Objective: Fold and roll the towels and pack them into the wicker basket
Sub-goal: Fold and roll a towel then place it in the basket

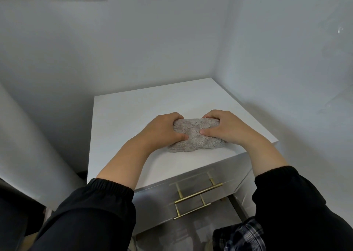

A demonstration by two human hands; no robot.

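While the grey towel is clamped between curled fingers on the white surface, the roll could be lost: the loose flap nearest the thumbs could be sprung open by uneven pressure. Over it the left hand and right hand are arched, fingers hooked behind its far edge, thumbs pressed on top. No basket is seen.
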